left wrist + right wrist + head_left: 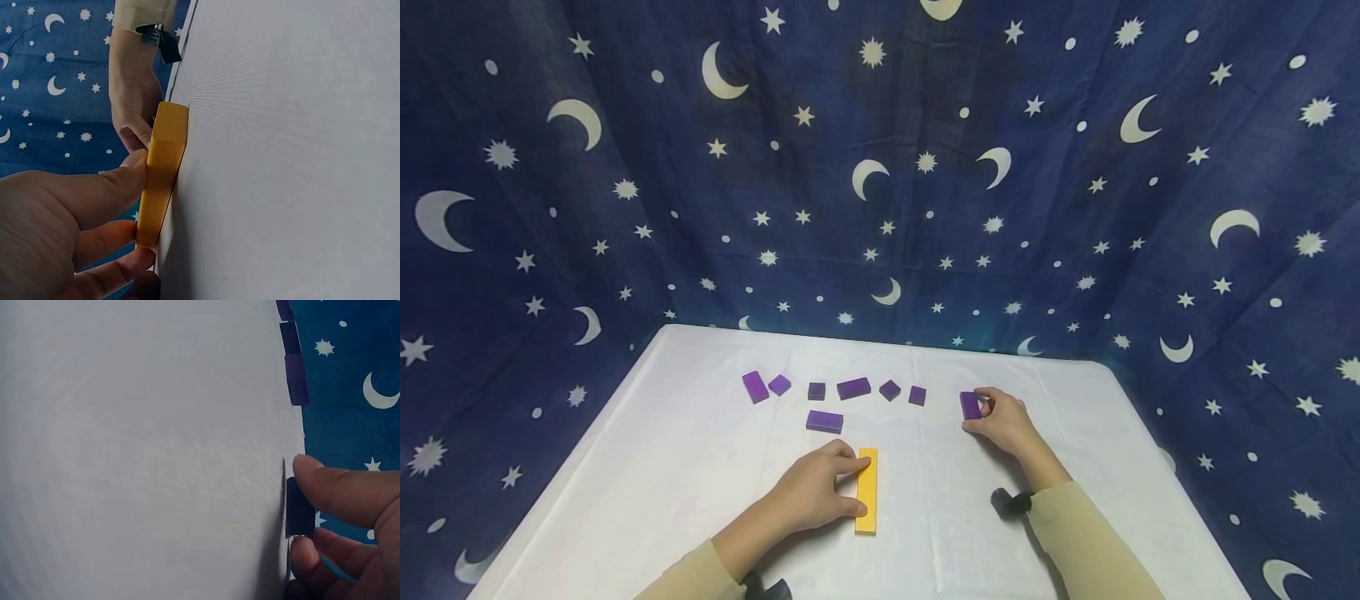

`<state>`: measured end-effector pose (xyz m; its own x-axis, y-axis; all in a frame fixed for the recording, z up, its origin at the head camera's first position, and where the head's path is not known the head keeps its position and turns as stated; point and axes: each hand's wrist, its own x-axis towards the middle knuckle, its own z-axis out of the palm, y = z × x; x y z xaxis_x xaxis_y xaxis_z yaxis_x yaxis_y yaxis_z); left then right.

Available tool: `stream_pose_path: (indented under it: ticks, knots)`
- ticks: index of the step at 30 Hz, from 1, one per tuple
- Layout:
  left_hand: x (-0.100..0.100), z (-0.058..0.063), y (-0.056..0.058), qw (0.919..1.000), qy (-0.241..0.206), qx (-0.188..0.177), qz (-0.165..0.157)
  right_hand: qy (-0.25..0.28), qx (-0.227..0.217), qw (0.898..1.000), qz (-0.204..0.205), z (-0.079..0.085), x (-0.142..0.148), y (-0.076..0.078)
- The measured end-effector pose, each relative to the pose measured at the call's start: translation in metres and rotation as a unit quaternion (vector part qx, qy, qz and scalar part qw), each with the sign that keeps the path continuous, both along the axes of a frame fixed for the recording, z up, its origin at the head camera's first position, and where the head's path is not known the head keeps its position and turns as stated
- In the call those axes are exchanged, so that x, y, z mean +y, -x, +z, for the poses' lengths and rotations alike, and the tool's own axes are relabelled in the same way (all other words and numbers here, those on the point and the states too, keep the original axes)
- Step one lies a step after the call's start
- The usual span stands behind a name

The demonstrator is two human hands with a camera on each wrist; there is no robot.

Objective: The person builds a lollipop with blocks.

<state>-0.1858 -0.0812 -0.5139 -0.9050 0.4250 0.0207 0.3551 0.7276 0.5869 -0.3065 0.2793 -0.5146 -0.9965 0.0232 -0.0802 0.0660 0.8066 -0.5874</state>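
A long yellow block (866, 492) lies lengthwise on the white table, at the front middle. My left hand (817, 488) holds it from its left side, thumb near the close end and index finger near the far end. The left wrist view shows the thumb on the yellow block (164, 162) and other fingertips at its far end. Farther back on the right, my right hand (1006, 423) pinches a small purple block (970, 406) between thumb and fingers. That dark purple block (300, 506) stands close over the cloth in the right wrist view.
Several purple blocks form a loose row along the back, from a rectangular one (756, 387) at left to a small one (917, 395). Another purple block (824, 422) lies just beyond my left hand. A starry blue curtain (910, 208) surrounds the white-covered table (700, 467).
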Motion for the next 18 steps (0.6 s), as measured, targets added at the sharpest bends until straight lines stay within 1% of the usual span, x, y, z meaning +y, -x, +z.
stream_pose_path:
  ticks: [11, 18]
  knots:
    - [0.0005, 0.0006, -0.0002, 1.0000, 0.002, -0.003, 0.001, 0.002, 0.003, 1.000, 0.000, 0.0006, -0.0017, -0.0003]
    - [0.0011, 0.0017, -0.0008, 1.0000, 0.003, -0.001, 0.002, 0.006, 0.007, 1.000, 0.023, 0.0016, 0.0002, -0.0022]
